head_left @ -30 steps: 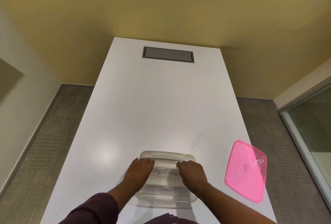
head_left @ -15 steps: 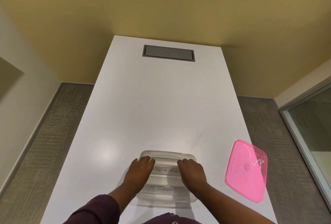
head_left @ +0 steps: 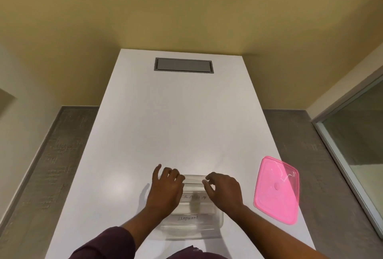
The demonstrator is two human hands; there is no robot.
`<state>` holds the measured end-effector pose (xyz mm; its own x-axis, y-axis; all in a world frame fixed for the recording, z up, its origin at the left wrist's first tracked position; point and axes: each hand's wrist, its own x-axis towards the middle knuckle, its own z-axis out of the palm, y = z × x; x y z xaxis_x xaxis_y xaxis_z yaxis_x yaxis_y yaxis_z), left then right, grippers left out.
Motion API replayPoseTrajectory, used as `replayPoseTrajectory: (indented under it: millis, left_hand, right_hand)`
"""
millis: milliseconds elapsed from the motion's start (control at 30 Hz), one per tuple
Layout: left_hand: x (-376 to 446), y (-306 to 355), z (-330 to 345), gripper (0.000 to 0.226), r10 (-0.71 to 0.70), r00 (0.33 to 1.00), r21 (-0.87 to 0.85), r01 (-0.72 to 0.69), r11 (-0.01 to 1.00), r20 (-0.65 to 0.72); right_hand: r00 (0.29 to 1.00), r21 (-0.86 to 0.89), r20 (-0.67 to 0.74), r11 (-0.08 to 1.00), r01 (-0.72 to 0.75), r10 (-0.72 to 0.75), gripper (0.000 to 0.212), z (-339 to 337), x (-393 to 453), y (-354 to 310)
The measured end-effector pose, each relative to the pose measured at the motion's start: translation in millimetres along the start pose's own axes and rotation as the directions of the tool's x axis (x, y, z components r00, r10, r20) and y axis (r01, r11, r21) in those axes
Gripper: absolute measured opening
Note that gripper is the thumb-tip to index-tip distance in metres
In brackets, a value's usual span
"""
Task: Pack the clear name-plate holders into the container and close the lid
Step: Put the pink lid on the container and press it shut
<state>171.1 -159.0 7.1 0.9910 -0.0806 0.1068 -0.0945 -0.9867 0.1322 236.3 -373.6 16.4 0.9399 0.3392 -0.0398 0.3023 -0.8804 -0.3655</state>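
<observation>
A clear rectangular container point(head_left: 192, 231) sits on the white table point(head_left: 182, 124) near its front edge. Inside lie clear name-plate holders, one labelled ELEPHANT point(head_left: 187, 218) and another with a partly hidden label point(head_left: 193, 197) behind it. My left hand point(head_left: 165, 190) hovers over the container's left far part with fingers spread and relaxed, holding nothing. My right hand point(head_left: 224, 191) hovers over the right far part, fingers loosely curled and empty. The pink lid point(head_left: 277, 190) lies flat on the table to the right, apart from the container.
A grey cable hatch point(head_left: 183, 65) is set into the table's far end. The pink lid lies close to the table's right edge. Grey carpet runs along both sides, a yellow wall stands behind, and a glass panel point(head_left: 360, 140) is at the right.
Both hands have lifted off the holders in the container and their fingers have spread; earlier they pressed flat on the top holder. The container and lid have not moved.
</observation>
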Motion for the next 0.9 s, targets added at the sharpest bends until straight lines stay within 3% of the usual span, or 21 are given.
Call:
replayPoseTrajectory:
  millis: [200,433,567,733,800,900]
  left_hand:
    - [43,56,-14,0.018,-0.013,1.000,-0.398,0.008,0.918,-0.008]
    - [88,137,5,0.016,-0.041,0.980,-0.761,0.177,0.624,0.195]
    - [108,182,26,0.024,0.011,0.912,-0.763,0.336,0.553,0.410]
    - [120,232,54,0.046,0.033,0.749,-0.617,0.519,0.592,0.662]
    - [124,246,63,0.049,0.014,0.686,-0.560,0.581,0.590,0.727]
    - [126,260,73,0.046,0.017,0.651,-0.546,0.622,0.561,0.759]
  right_hand:
    - [0.948,0.273,-0.109,0.926,-0.262,0.300,0.031,-27,-5,41]
    - [0.865,0.364,-0.078,0.822,-0.439,0.496,0.019,-48,-26,123]
    - [0.804,0.384,-0.017,0.747,-0.543,0.594,0.014,-56,-38,174]
    - [0.650,0.345,0.070,0.593,-0.727,0.757,0.044,-57,-52,231]
    - [0.585,0.331,0.105,0.527,-0.783,0.804,0.048,-53,-58,248]
    - [0.505,0.306,0.154,0.445,-0.841,0.849,0.051,-48,-65,264]
